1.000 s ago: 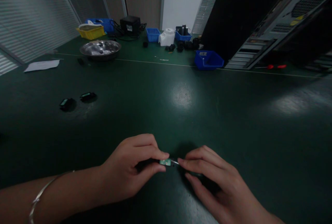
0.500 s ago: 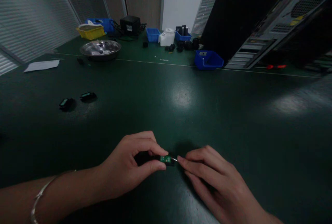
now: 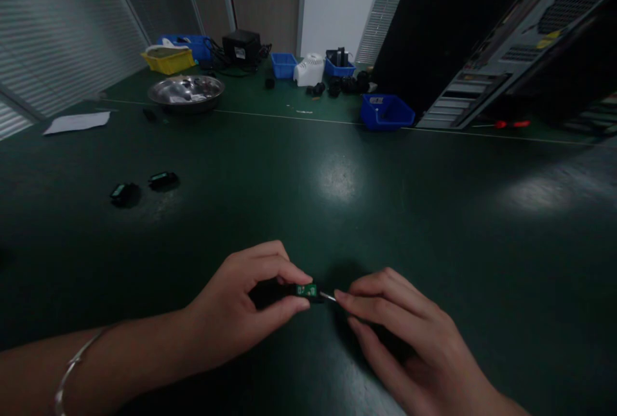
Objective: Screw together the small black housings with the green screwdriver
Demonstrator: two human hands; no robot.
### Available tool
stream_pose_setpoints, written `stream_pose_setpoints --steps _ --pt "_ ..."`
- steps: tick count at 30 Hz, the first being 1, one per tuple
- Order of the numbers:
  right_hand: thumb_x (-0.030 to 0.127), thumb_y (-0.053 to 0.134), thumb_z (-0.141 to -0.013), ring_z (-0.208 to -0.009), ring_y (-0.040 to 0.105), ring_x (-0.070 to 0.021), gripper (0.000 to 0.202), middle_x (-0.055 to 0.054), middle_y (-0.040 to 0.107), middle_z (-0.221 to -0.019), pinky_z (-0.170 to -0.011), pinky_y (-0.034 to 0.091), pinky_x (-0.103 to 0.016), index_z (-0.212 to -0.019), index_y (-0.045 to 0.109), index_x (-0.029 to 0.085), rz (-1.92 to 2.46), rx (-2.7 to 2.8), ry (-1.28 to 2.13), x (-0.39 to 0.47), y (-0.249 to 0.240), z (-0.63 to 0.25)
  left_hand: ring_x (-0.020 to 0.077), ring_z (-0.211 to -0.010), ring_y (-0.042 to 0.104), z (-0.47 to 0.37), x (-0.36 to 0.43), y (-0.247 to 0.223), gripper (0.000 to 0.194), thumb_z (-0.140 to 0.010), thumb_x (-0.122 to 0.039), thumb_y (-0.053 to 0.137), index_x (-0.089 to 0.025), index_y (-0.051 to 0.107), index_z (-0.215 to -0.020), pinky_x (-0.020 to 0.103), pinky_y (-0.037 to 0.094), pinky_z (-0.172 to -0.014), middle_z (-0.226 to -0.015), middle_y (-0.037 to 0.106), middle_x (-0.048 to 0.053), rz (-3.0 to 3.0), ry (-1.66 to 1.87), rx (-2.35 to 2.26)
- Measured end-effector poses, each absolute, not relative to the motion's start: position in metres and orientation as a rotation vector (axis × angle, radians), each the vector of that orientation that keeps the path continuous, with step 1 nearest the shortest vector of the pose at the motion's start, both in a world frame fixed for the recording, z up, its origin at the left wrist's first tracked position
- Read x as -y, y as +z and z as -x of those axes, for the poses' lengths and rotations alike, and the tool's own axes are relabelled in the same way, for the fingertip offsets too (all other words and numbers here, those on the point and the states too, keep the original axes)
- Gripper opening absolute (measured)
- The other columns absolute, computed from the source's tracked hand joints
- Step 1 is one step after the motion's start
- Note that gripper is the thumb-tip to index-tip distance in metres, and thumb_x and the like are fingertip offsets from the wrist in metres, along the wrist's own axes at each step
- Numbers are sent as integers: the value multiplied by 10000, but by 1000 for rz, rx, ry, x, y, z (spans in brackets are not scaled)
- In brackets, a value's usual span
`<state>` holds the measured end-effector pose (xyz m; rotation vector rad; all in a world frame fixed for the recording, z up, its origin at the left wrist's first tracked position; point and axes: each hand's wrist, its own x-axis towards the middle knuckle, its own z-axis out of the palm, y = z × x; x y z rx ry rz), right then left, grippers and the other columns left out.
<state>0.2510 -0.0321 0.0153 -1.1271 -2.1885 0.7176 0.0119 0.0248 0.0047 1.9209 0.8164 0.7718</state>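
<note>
Between the thumb and index finger of my left hand (image 3: 255, 294) is a small black part with a green circuit board (image 3: 306, 290) on its upper face. My right hand (image 3: 405, 332) pinches a thin metal tool (image 3: 328, 297), whose tip lies at the right end of the black part. Most of the tool is hidden by my fingers. Two similar black parts with green faces, one (image 3: 124, 193) left of the other (image 3: 162, 179), rest on the green table (image 3: 289, 197) at the left.
A metal bowl (image 3: 186, 93), a yellow basket (image 3: 168, 61), a white device (image 3: 309, 71) and a blue bin (image 3: 387, 112) stand farther back. Paper (image 3: 77, 121) lies at the left. A tall metal-framed unit (image 3: 456, 98) rises at the right.
My right hand has shifted slightly right, away from the black part, and more of the metal tool shows. My left hand has barely moved.
</note>
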Motion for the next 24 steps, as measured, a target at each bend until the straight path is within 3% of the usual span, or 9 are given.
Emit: stream_pose_setpoints --steps 13,16,20,24 --pt "38 534 -867 -813 615 -172 365 -63 650 -936 -658 541 -299 -1165 639 221 1069 2172 832 29 21 -244 145 -782 592 -12 -24 -2 213 -847 -102 619 -181 671 -1038 248 473 -665 -894 616 40 -2106 626 -748" --pt "32 539 -858 -826 617 -169 389 -67 649 -954 -659 543 -284 -1186 629 220 1014 2138 802 30 21 -246 180 -935 576 -12 -24 0 361 -826 -57 579 -213 609 -1149 304 484 -810 -1015 613 47 -2151 591 -760" --pt "23 554 -859 -902 618 -162 388 -66 634 -1002 -721 548 -263 -1188 621 216 1085 2030 708 31 18 -250 224 -1193 453 -11 -21 6 660 -761 14 504 -241 418 -1364 399 387 -1039 -1271 513 71 -2194 580 -772" --pt "36 565 -866 -929 618 -157 374 -57 635 -1010 -758 546 -255 -1192 612 215 1128 2015 693 30 15 -253 231 -1242 412 -8 -20 10 694 -713 23 471 -206 390 -1364 410 341 -1092 -1311 468 85 -2191 570 -681"
